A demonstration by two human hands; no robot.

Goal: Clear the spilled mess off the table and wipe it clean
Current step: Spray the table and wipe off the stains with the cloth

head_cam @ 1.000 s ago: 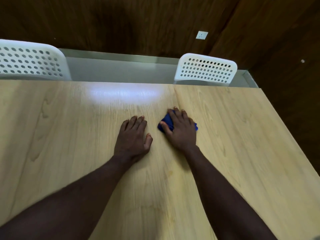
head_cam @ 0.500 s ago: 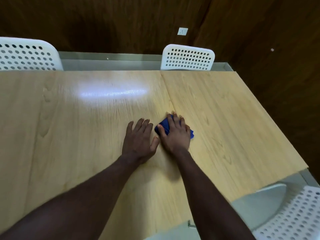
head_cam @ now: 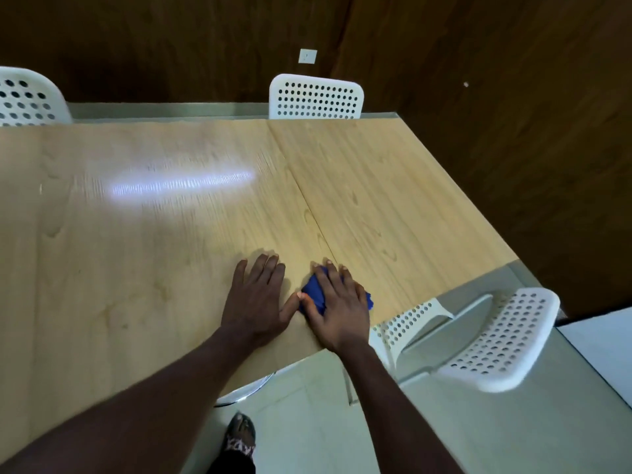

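The light wood-grain worktop fills most of the view. One white perforated plastic chair stands at its near right corner and another white chair at its far edge. The left hand lies flat on the worktop, fingers straight and close together, its thumb just beside the cloth. The right hand presses down with straight, slightly spread fingers on a crumpled dark blue cloth. The cloth lies on the worktop near the near edge.
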